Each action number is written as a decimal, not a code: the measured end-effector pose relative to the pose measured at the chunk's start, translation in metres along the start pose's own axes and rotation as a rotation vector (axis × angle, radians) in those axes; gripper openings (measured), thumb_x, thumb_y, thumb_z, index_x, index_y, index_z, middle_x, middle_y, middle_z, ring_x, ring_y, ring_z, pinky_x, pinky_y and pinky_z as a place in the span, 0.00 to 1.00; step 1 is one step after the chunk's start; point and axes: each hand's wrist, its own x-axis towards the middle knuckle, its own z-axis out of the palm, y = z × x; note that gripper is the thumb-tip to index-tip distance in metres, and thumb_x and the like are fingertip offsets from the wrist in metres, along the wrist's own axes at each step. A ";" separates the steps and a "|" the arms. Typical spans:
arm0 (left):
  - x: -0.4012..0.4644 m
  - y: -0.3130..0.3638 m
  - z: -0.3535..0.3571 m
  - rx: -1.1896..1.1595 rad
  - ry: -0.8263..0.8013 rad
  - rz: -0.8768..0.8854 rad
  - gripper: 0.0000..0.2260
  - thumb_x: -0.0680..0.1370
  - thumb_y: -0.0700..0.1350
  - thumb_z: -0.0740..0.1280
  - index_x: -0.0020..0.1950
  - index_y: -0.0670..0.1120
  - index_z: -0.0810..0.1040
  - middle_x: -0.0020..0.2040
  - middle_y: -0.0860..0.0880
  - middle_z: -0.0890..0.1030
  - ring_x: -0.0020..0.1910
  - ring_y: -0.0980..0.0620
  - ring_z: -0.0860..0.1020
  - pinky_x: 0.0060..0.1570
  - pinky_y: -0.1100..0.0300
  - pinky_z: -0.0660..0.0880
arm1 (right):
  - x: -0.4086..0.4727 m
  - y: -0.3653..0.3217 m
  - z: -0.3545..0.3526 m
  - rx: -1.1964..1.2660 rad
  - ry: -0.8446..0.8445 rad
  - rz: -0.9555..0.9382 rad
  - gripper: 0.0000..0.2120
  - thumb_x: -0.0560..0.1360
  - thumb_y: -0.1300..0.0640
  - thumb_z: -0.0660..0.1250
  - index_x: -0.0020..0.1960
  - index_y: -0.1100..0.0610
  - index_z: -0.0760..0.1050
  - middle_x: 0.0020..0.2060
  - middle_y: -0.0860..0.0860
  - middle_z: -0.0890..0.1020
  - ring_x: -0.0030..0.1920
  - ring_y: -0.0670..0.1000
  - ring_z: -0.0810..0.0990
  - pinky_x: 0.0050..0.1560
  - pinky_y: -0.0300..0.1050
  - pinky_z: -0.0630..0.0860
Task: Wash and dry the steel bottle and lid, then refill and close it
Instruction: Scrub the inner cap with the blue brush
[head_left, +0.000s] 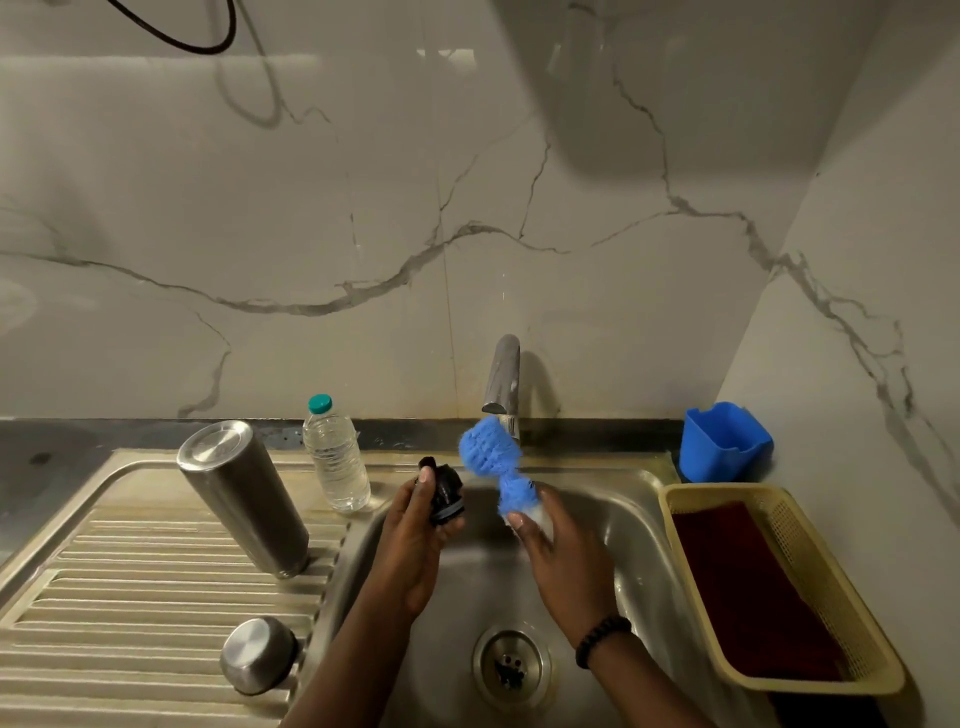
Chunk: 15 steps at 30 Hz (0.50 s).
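One steel bottle (244, 499) stands upside down on the drainboard, well left of the fingers; one steel cap (258, 656) sits nearer, and one plastic bottle (336, 456) just beyond. The left hand (415, 540) has its fingers curled round one black lid (444, 493). The right hand (563, 564) pinches one blue brush (493, 462) over the sink (644, 525). One basket (810, 587) lies right of them.

From my feed, the blue brush (491, 451) is smeared with motion blur, its handle hidden inside the right hand (563, 561). The left hand (415, 540) covers part of the black lid (445, 491). The bottom edge cuts off both forearms and the maroon cloth (753, 592).
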 end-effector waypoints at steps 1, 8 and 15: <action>0.000 0.002 0.000 -0.001 -0.011 0.000 0.16 0.82 0.50 0.61 0.63 0.41 0.76 0.59 0.40 0.81 0.55 0.45 0.81 0.50 0.53 0.80 | -0.001 -0.002 0.000 0.025 -0.019 -0.018 0.21 0.76 0.38 0.59 0.67 0.43 0.69 0.52 0.38 0.80 0.50 0.37 0.79 0.48 0.33 0.75; -0.004 0.001 0.003 -0.071 0.031 -0.090 0.21 0.85 0.53 0.53 0.70 0.40 0.72 0.63 0.35 0.79 0.60 0.40 0.79 0.55 0.48 0.77 | -0.001 -0.004 0.004 -0.012 0.002 -0.023 0.18 0.78 0.41 0.61 0.66 0.44 0.70 0.52 0.40 0.81 0.50 0.40 0.79 0.49 0.40 0.78; -0.004 0.000 0.002 0.049 -0.005 -0.008 0.20 0.75 0.50 0.67 0.64 0.42 0.76 0.60 0.38 0.80 0.57 0.44 0.79 0.55 0.50 0.75 | -0.002 -0.004 -0.004 -0.002 -0.029 -0.002 0.16 0.79 0.45 0.62 0.66 0.42 0.69 0.48 0.35 0.77 0.45 0.35 0.76 0.42 0.26 0.70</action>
